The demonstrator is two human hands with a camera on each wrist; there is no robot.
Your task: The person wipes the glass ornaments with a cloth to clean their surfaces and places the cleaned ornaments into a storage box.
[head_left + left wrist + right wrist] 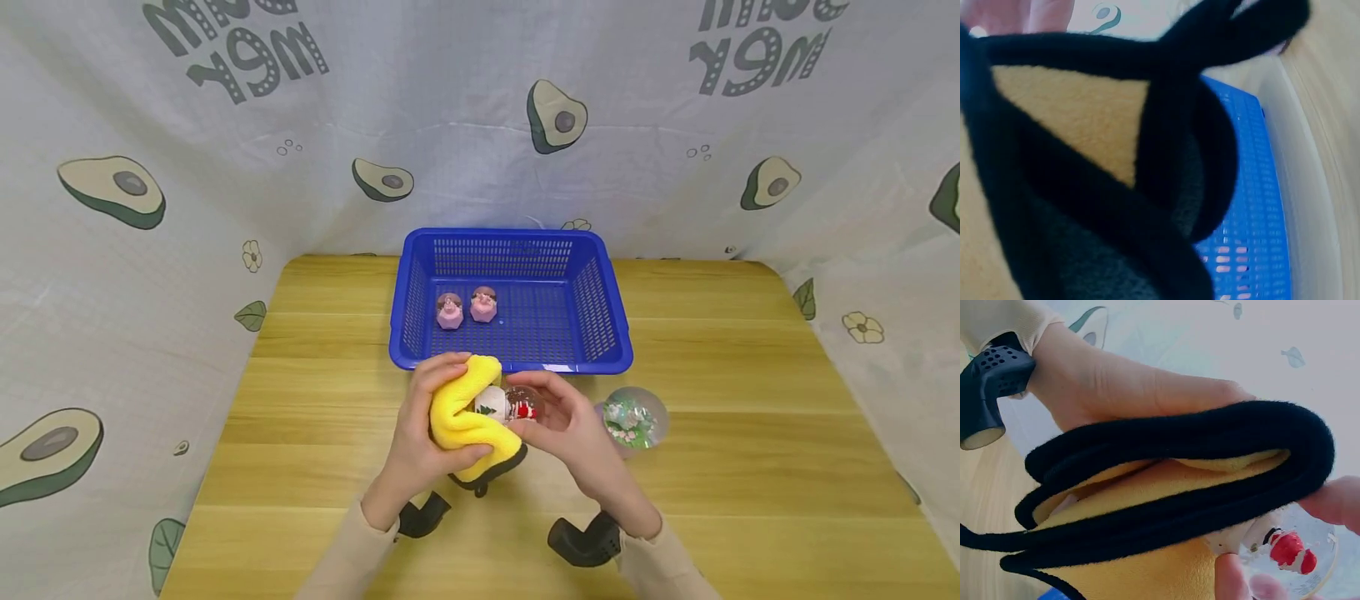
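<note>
Over the table, just in front of the basket, my left hand (pixel 423 425) grips a folded yellow cloth (pixel 457 417) with a dark trim. The cloth wraps around the white base of a small snow globe (pixel 491 404), which lies on its side. A green tree marks that base, and a red-and-white figure shows inside the clear dome. Fingers and thumb of my right hand (pixel 566 421) hold the globe by its dome. In the right wrist view the cloth's dark edges (pixel 1179 434) partly hide the globe (pixel 1294 550). Cloth (pixel 1072 119) fills much of the left wrist view.
A blue plastic basket (pixel 510 367) stands behind the hands, with two small pink snow globes (pixel 483 305) in its left half. Beside my right hand a larger snow globe (pixel 636 417) with green and white contents rests on the wooden table (pixel 750 467). Avocado-print fabric hangs behind.
</note>
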